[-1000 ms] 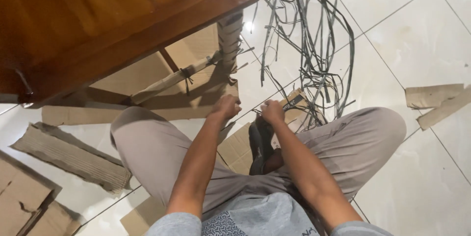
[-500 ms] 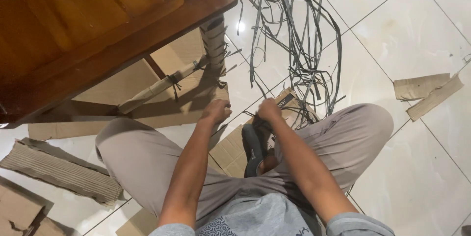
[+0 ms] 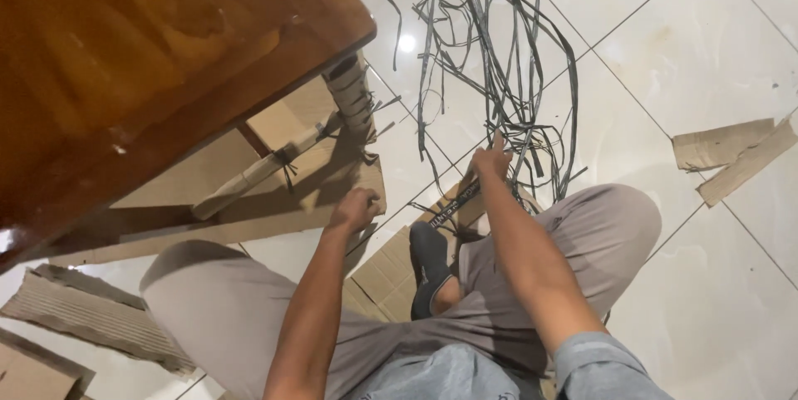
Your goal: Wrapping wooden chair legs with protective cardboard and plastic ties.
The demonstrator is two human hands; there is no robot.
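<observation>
I sit cross-legged on a tiled floor beside a brown wooden table (image 3: 150, 59). My left hand (image 3: 353, 209) is closed on the edge of a flat cardboard sheet (image 3: 283, 205) lying under the table. My right hand (image 3: 492, 159) reaches forward into a tangle of grey plastic straps (image 3: 499, 76), its fingers closed on one strap. A table leg wrapped in cardboard (image 3: 353, 101) and tied with straps stands just beyond my left hand. A wrapped crossbar (image 3: 266, 169) runs from it.
Cardboard scraps (image 3: 736, 155) lie on the tiles at the right. Corrugated pieces (image 3: 91, 321) lie at the lower left. A printed cardboard piece (image 3: 395, 271) lies under my legs, next to my dark-socked foot (image 3: 428, 271).
My right hand has left the spot beside my left hand and stretched forward into the strap tangle. The left hand stayed by the cardboard edge. The view shifted slightly.
</observation>
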